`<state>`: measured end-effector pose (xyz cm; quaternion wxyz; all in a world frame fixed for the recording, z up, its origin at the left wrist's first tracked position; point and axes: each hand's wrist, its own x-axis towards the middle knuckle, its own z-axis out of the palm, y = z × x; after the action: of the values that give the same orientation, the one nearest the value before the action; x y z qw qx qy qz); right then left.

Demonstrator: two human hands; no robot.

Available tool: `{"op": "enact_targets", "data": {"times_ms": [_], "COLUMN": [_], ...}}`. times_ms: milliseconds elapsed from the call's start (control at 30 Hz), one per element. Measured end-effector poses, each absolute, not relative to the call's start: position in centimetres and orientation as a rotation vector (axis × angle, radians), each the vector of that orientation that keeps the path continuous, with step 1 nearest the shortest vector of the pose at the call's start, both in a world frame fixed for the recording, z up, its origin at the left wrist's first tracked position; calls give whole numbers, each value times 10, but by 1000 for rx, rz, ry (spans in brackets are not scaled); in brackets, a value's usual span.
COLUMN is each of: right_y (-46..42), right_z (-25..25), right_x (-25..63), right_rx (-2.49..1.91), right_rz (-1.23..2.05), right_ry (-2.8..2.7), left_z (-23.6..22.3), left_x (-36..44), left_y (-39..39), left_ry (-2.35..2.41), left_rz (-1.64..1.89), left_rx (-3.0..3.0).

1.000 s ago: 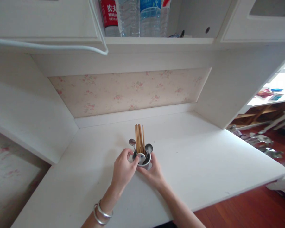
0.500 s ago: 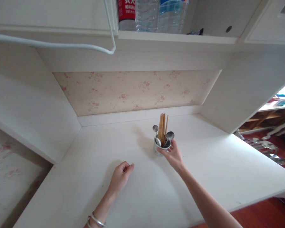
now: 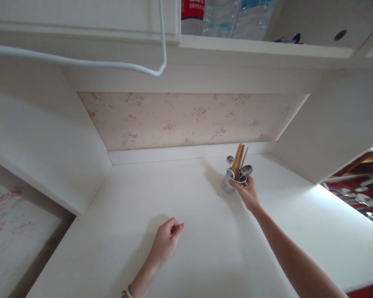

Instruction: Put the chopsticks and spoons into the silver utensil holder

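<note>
My right hand (image 3: pixel 248 193) is closed on the rim and side of a white utensil holder (image 3: pixel 226 184) with small holes in its wall. The holder leans a little to the right on the white tabletop (image 3: pixel 202 236); whether its base touches the surface I cannot tell. In it stand several wooden chopsticks (image 3: pixel 238 160), a metal spoon (image 3: pixel 246 169) on the right, a smaller round-headed spoon (image 3: pixel 229 159) on the left and a pale spoon head (image 3: pixel 231 174) at the front. My left hand (image 3: pixel 167 236) rests as a loose fist on the tabletop, nothing visible in it.
A white cable (image 3: pixel 90 63) runs across the upper left, below the cabinet. Plastic bottles (image 3: pixel 220 18) stand on the shelf (image 3: pixel 267 47) above. White side panels (image 3: pixel 323 136) and a flowered back wall (image 3: pixel 174 120) enclose the tabletop.
My right hand has moved the utensil holder to the right and slightly back, and it now leans more. The left fist keeps its shape and place. The camera's view has shifted a little.
</note>
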<state>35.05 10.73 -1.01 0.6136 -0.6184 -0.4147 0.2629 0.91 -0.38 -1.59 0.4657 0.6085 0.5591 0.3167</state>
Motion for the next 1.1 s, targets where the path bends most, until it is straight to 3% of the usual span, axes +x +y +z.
{"op": "enact_targets", "data": {"times_ms": [667,1100], "right_y": [107,16], "right_z": [-18,-3], "right_x": [351,325], "right_rx": [-1308,-1392], "right_rz": [787,407], "right_ry": [-1013,-632], "left_z": [-15,-14], "left_x": [8,9], "left_y": [-2,1], "left_ry": [1371,1376], "left_rz": [754,724], "left_rx": [1492,1468]}}
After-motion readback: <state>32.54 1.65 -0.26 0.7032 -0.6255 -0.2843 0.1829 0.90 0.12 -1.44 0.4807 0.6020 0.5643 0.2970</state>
